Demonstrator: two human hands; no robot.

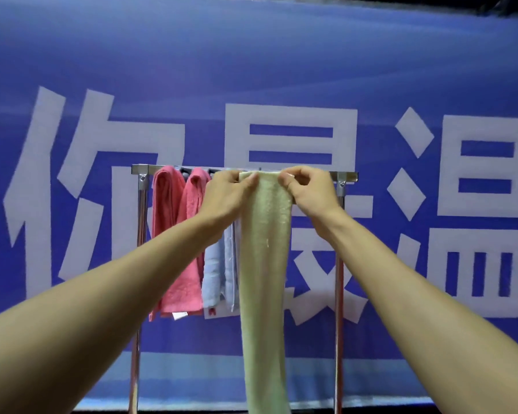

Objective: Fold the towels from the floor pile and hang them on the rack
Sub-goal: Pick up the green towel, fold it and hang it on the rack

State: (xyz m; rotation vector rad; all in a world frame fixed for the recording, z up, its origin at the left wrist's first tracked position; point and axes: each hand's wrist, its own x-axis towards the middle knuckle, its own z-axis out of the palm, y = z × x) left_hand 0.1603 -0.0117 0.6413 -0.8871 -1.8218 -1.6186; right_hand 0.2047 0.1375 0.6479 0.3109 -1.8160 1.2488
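Observation:
A long, narrow folded pale green towel [265,264] hangs straight down in front of the metal rack [346,176]. My left hand [228,192] pinches its top left corner and my right hand [307,189] pinches its top right corner, both level with the rack's top bar. Two pink towels [174,234] and a light blue towel [217,273] hang over the bar to the left, the blue one partly hidden by my left forearm. The floor pile is out of view.
A blue banner [251,70] with large white characters fills the wall behind the rack. The rack's chrome posts [338,294] stand at left and right. The bar's right end, past my right hand, carries no towel.

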